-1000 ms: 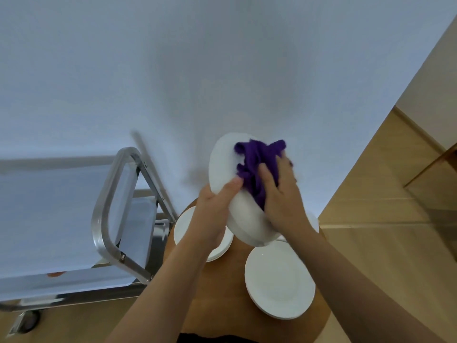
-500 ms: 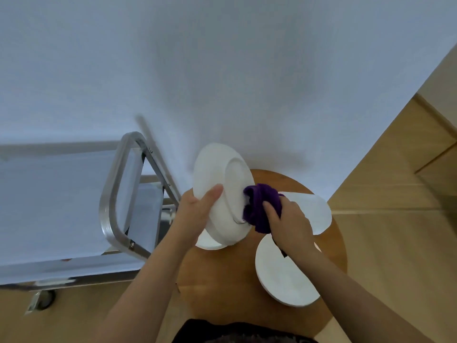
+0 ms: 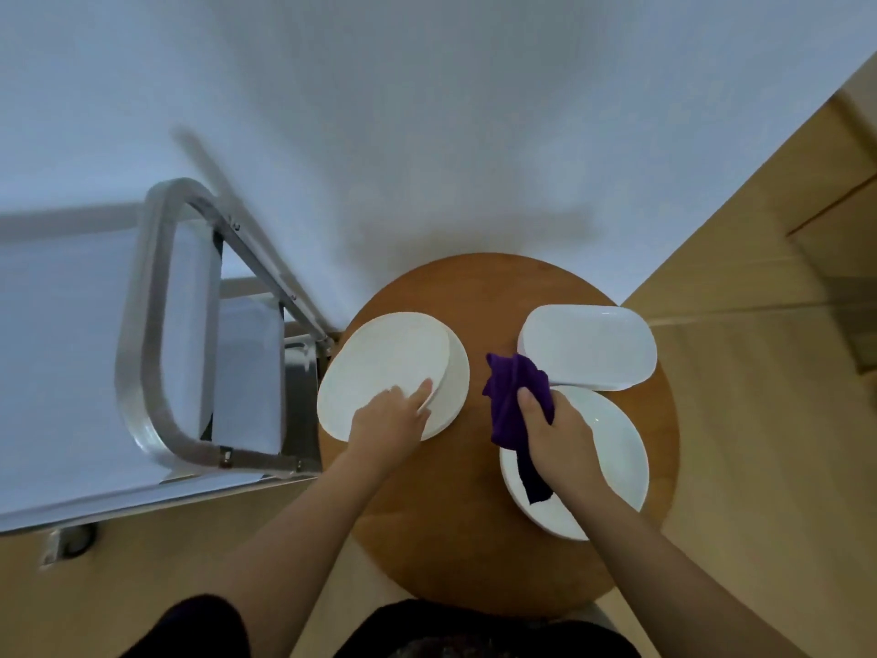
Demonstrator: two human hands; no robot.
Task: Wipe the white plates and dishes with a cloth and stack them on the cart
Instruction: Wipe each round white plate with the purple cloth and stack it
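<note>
My left hand (image 3: 389, 417) grips the near edge of a round white plate (image 3: 379, 368), thumb on top, holding it just over another white plate (image 3: 453, 387) on the left of the round wooden table (image 3: 446, 529). My right hand (image 3: 557, 432) holds a bunched purple cloth (image 3: 510, 401) above a round white plate (image 3: 612, 448) on the table's right. An oblong white dish (image 3: 588, 346) lies behind that plate. The steel cart (image 3: 137, 334) with white-covered shelves stands to the left of the table.
A white wall (image 3: 427, 111) runs behind the table and cart. Wooden flooring (image 3: 759, 372) lies to the right. A cart caster (image 3: 76, 546) shows at lower left. My dark clothing (image 3: 474, 629) fills the bottom edge.
The plate, held up tilted while the cloth rubbed it, has come down flat over the left plate. My right hand and the cloth have drawn away to the right.
</note>
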